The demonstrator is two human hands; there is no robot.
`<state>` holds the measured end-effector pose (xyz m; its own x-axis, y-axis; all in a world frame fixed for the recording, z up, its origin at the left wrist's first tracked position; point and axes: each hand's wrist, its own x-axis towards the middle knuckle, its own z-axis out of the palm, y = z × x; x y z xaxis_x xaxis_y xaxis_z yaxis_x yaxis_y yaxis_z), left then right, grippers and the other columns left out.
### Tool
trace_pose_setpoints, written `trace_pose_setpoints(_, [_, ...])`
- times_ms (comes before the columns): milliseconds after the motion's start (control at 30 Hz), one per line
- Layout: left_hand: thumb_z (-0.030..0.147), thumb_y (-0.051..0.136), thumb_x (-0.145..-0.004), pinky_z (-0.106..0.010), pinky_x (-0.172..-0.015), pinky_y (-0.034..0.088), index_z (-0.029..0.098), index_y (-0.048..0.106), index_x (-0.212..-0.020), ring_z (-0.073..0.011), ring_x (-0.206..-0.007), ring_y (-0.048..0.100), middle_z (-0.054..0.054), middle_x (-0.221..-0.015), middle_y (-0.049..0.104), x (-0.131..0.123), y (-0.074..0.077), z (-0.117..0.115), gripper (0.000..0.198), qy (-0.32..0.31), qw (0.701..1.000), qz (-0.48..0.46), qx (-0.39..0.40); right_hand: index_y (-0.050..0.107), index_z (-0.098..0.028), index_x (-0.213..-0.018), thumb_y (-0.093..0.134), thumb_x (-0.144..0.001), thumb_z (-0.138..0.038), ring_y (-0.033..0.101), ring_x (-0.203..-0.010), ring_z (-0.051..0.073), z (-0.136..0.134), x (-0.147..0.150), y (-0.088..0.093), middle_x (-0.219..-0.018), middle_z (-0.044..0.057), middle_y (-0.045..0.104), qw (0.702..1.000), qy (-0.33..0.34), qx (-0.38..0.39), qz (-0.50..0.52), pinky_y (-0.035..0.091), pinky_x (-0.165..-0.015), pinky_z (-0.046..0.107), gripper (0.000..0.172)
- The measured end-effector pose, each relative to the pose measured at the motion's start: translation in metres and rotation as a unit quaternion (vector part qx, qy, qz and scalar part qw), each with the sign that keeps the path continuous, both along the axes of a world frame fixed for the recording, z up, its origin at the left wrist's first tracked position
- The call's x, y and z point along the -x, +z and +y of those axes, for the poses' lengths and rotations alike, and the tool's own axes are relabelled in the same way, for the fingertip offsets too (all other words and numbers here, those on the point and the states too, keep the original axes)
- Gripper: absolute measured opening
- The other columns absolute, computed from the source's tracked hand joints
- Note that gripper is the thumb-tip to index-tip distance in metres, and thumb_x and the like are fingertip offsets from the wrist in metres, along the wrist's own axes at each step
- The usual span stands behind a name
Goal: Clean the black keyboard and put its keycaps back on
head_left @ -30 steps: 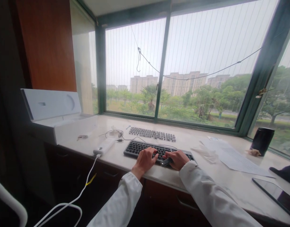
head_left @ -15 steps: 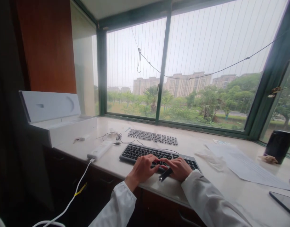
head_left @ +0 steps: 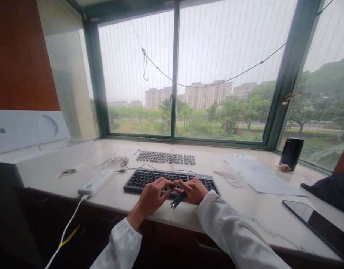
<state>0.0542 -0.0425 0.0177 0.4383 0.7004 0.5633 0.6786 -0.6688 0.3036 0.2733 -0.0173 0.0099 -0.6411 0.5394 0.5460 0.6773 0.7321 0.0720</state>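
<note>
A wide green-framed window (head_left: 174, 74) ran along the far side, with trees and tall apartment blocks beyond it. Below it stretched a pale marble counter (head_left: 253, 209). At the left end sat a large white box (head_left: 54, 164) with its lid standing open. To the right lay sheets of paper (head_left: 261, 175), with a dark tablet (head_left: 314, 228) nearer the counter's front edge and a black cylindrical cup (head_left: 291, 154) by the window.

A black keyboard (head_left: 166, 183) lay near the counter's front edge, and rows of loose keycaps (head_left: 165, 158) sat just behind it. To its left were a white power bank (head_left: 96, 182) with a white cable (head_left: 67, 231) running off the counter, and a thin black wire (head_left: 118, 162) coiled beside them. A crumpled tissue (head_left: 229, 176) lay just right of the keyboard.

Both white-sleeved arms reached forward, and the left hand (head_left: 151, 198) and right hand (head_left: 190, 190) curled over the middle of the keyboard, fingertips meeting. A small black bar-shaped tool (head_left: 177, 200) stuck out from between them toward the person, pinched at its upper end, though which hand gripped it could not be told.
</note>
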Motion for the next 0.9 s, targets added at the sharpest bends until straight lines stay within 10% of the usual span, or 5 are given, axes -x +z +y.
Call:
trace_pose_setpoints(700, [0.039,0.050,-0.095,-0.023,-0.060,0.041,0.028,0.063,-0.108,-0.0128,-0.076,0.066,0.002,-0.108,0.069,0.000,-0.004,0.001,0.022,0.046,0.996,0.051,-0.063,0.059,-0.020,-0.116,0.042,-0.096,-0.038,0.067,-0.057,0.020,-0.004,0.000,0.005,-0.067,0.004,0.073,0.998,-0.051,0.004,-0.036,0.028,-0.053,0.027,0.032])
trace_pose_setpoints(900, [0.042,0.052,-0.093,-0.026,-0.066,0.046,0.027,0.066,-0.105,-0.0160,-0.081,0.066,-0.001,-0.108,0.069,0.008,0.014,0.035,0.024,0.117,0.990,0.047,-0.056,0.061,-0.022,-0.114,0.042,-0.095,-0.035,0.068,-0.062,0.020,0.003,-0.008,0.009,-0.074,0.005,0.075,0.993,-0.105,0.038,-0.023,0.030,-0.055,0.027,0.030])
